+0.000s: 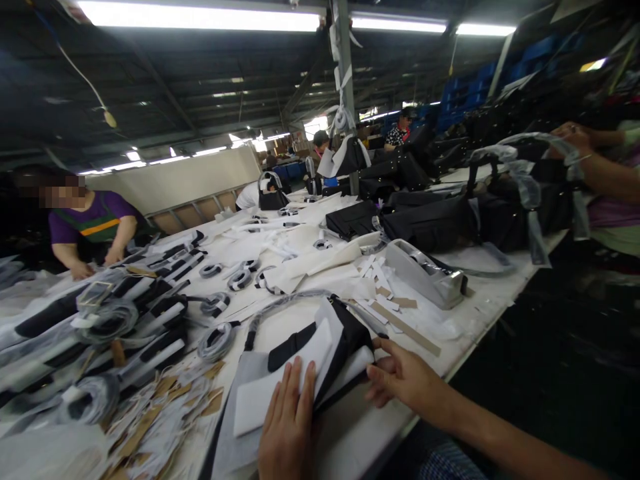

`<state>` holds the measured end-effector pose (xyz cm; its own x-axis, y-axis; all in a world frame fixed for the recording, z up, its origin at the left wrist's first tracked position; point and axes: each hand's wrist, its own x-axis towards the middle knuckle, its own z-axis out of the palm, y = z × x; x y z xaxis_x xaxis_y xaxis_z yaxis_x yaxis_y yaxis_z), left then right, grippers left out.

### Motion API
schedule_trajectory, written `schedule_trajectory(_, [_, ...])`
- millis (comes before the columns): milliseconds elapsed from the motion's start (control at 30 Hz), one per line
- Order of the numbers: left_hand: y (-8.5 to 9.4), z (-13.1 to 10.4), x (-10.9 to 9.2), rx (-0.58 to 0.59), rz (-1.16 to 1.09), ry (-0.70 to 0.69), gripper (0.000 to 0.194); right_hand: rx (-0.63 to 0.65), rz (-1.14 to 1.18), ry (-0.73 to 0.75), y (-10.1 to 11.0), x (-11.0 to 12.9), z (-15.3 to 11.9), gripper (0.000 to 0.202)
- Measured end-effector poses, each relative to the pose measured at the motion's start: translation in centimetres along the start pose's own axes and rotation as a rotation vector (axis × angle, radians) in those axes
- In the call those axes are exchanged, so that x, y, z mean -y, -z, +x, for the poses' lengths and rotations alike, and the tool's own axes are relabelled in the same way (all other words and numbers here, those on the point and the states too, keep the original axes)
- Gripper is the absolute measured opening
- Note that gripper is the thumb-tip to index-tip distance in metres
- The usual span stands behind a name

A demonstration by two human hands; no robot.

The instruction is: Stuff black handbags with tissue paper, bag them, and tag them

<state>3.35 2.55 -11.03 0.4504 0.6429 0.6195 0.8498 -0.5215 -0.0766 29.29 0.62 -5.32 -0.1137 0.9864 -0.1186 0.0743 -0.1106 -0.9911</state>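
Observation:
A black handbag (353,333) lies at the table's near edge, with its plastic-wrapped handle (287,298) stretched out behind it. White foam sheet (260,400) and translucent wrapping paper (240,377) cover part of the bag. My left hand (290,420) rests flat on the foam, fingers extended. At the bag's right end, my right hand (405,380) has its fingers bent around the corner, beside a white padding roll (356,365). The undersides of these fingers are partly hidden.
Wrapped straps and black parts (135,320) pile up at left, near paper scraps (165,407). A grey plastic tape dispenser (425,273) and cardboard strips (405,327) lie beyond the bag. Black bags (435,220) crowd the right back. Co-workers stand at left (95,227) and right (610,173).

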Motion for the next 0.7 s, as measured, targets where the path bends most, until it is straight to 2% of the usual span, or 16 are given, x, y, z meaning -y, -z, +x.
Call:
schedule_trajectory(67, [0.3, 0.1, 0.2, 0.016, -0.034, 0.027, 0.071, -0.095, -0.418, 0.192, 3.9, -1.4, 0.8, 0.041])
schedule_trajectory(133, [0.4, 0.1, 0.4, 0.033, -0.056, 0.046, 0.071, -0.357, -0.795, 0.354, 8.4, -3.2, 1.7, 0.038])
schedule_trajectory(200, [0.4, 0.1, 0.9, 0.033, -0.091, 0.062, 0.072, -0.479, -1.085, 0.365, 12.4, -5.0, 2.5, 0.039])
schedule_trajectory(267, [0.2, 0.1, 1.6, 0.012, -0.141, 0.069, 0.072, -0.509, -1.227, 0.31, 15.0, -6.4, 3.0, 0.039])
schedule_trajectory(333, [-0.1, 0.0, 2.3, -0.009, -0.177, 0.064, 0.073, -0.51, -1.253, 0.266, 16.1, -7.0, 3.3, 0.035])
schedule_trajectory(433, [-0.8, -0.1, 3.3, -0.019, -0.207, 0.043, 0.072, -0.54, -1.232, 0.22, 16.2, -6.5, 3.2, 0.03])
schedule_trajectory(700, [-1.7, 0.0, 4.5, -0.069, -0.28, 0.025, 0.072, -0.728, -1.048, 0.066, 17.7, -1.4, 2.2, 0.037])
